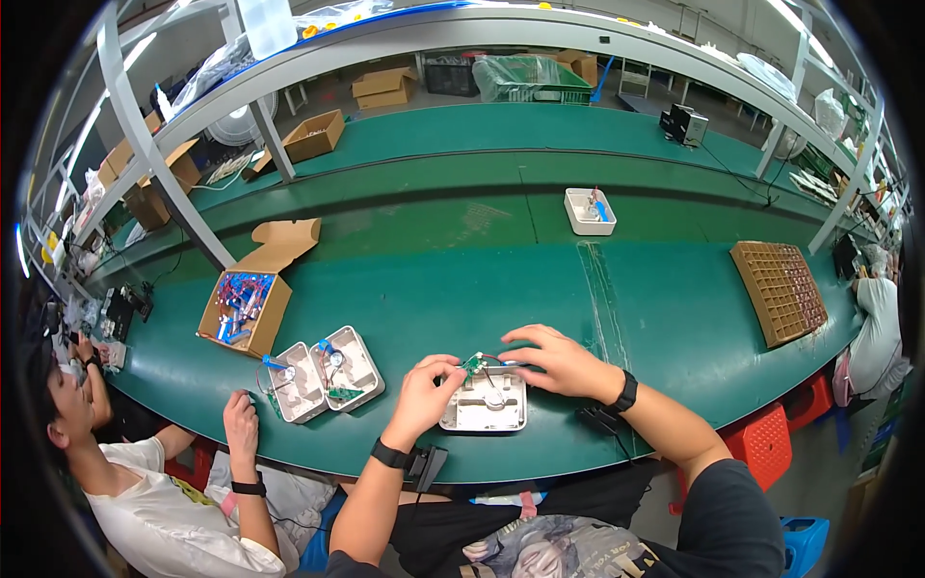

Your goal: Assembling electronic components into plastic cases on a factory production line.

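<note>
A white plastic housing (485,414) lies on the green bench directly before me, its hollow side up and a round white part with wires inside. Over its far edge, my left hand (427,387) pinches a small green circuit board (472,366) with red wires. My right hand (559,364) is at the housing's far right corner, fingers stretched and apart, the lower ones touching a blue cylindrical cell (511,363) that is mostly hidden. To the left stand two similar white housings, the nearer-to-me one (351,366) and another (300,387), with blue cells, wires and green boards.
An open cardboard box (270,318) holds several blue cells with wires. Farther off sits another white housing (590,226). A brown divided tray (771,299) lies at the right. A co-worker's hand (241,424) rests at the bench edge on the left; red stools (761,448) stand at the right.
</note>
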Motion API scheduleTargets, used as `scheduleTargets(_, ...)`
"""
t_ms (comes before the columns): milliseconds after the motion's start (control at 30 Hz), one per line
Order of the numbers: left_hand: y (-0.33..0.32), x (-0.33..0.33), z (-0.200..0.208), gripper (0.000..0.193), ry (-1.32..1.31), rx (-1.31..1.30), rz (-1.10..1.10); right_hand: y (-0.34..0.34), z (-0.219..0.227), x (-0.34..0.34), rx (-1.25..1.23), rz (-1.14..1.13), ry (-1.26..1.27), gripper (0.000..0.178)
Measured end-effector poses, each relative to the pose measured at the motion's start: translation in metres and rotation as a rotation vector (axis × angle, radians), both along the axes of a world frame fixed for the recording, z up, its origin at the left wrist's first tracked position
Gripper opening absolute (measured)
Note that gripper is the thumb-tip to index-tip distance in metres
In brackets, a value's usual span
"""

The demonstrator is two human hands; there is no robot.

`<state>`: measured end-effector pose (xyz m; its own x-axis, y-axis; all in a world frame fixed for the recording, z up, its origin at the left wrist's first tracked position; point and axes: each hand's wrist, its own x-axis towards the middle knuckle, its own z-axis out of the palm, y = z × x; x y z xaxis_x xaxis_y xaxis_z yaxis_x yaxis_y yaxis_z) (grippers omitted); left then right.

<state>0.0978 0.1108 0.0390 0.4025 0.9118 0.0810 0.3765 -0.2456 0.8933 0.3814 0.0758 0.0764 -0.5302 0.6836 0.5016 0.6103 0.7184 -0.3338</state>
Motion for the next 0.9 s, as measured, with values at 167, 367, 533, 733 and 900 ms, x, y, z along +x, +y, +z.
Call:
scheduleTargets(167,0.002,-0.004,-0.01,0.019,-0.107,-0.101,-0.024,0.018,-0.003,-0.018,0.011,0.144,-0.043,0.031)
scheduleTargets(367,-0.022,-0.004,0.004,0.038,-0.021,0.006,0.074,0.026,-0.008,-0.018,0.013,0.214,-0.116,0.025)
scheduleTargets(533,-0.078,-0.001,0.007,0.062,0.323,0.278,0.25,0.018,-0.004,-0.026,0.098,0.154,-0.045,0.022)
scheduleTargets(733,-0.069,-0.001,-0.005,0.068,0.254,0.201,0.148,0.014,-0.008,-0.022,0.171,-0.037,0.047,0.026)
scheduleTargets(900,-0.071,0.001,-0.012,0.065,0.079,0.202,0.152,0.016,0.0,-0.025,-0.06,0.036,0.077,0.024)
